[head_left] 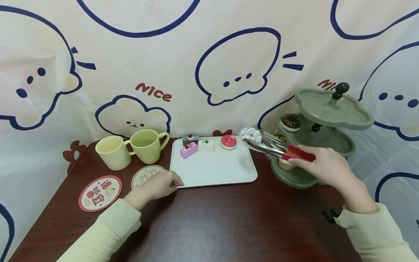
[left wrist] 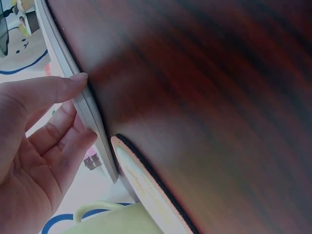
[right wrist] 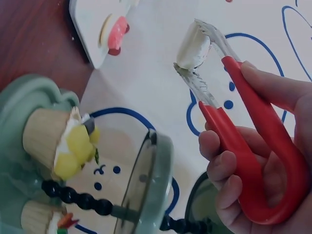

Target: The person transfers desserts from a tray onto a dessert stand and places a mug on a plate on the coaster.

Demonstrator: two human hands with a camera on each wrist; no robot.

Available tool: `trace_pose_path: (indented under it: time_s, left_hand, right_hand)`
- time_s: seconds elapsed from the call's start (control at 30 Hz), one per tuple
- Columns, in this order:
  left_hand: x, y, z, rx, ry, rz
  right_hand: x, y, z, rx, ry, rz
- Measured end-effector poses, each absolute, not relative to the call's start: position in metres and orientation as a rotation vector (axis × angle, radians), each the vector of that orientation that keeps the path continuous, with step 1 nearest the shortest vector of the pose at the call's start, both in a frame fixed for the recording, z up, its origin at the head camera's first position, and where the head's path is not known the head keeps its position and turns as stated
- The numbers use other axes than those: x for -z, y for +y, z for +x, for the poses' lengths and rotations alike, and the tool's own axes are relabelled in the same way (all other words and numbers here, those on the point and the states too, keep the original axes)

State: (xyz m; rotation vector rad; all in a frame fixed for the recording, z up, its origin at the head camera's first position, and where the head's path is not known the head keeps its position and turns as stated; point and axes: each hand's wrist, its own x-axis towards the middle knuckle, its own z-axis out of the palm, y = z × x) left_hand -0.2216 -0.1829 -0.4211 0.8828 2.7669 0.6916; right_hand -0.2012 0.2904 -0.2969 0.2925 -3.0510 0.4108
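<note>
My right hand (head_left: 330, 165) grips red-handled metal tongs (right wrist: 243, 161) near the green tiered stand. Between the tong tips is a white-iced donut (head_left: 251, 134) with dark stripes, raised beside the back right corner of the white tray (head_left: 216, 171). At the tray's front left corner, my left hand (head_left: 158, 185) holds the rim with thumb and fingers, as the left wrist view shows. Along the tray's back lie a pink-iced donut (head_left: 228, 142), a white cake slice (head_left: 206, 145), a pink cake slice (head_left: 188, 150) and a dark cake slice (head_left: 190, 139).
The green tiered stand (head_left: 334, 109) carries a chocolate donut (head_left: 290, 122) and cupcakes (right wrist: 46, 136). Two mugs, one pale yellow (head_left: 114, 154) and one green (head_left: 147, 147), stand at the left. Round coasters, one red-rimmed (head_left: 100, 193), lie before them on the dark wooden table (head_left: 229, 225).
</note>
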Motion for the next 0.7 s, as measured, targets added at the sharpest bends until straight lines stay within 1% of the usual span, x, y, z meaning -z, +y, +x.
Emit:
trace_pose_path:
  time_s: [0.5, 0.7]
  left_hand:
    - [0.422, -0.183, -0.222, -0.687, 2.776, 0.959]
    - [0.422, -0.183, -0.222, -0.686, 2.776, 0.943]
  right_hand:
    - [0.284, 0.325, -0.189, -0.37, -3.084, 0.179]
    - [0.282, 0.335, -0.183, -0.336, -3.094, 0.132]
